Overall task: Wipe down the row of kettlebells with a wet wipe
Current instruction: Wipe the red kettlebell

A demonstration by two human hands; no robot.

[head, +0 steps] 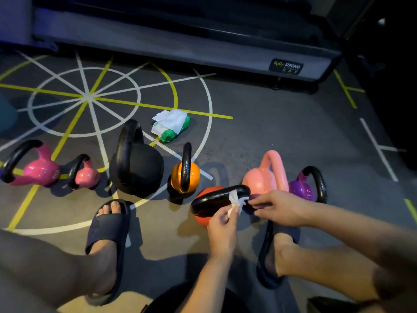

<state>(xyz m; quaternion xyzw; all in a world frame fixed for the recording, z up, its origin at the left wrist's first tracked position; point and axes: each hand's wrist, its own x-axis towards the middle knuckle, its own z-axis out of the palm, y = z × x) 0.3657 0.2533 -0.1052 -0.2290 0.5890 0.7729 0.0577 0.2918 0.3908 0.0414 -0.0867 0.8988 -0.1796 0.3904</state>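
Several kettlebells stand in a row on the dark gym floor: two pink ones [40,170] at the left, a large black one [137,168], an orange one [185,175], a red one [203,213] with a black handle [216,197], a salmon one [266,177] and a purple one [302,188]. A white wet wipe [235,201] is wrapped over the red kettlebell's handle. My left hand [222,224] pinches the wipe's lower end. My right hand [279,208] pinches its upper end at the handle.
A green and white wet wipe pack [171,126] lies on the floor behind the row. A treadmill base [203,50] runs along the back. My feet in dark slides [108,236] rest just in front of the kettlebells.
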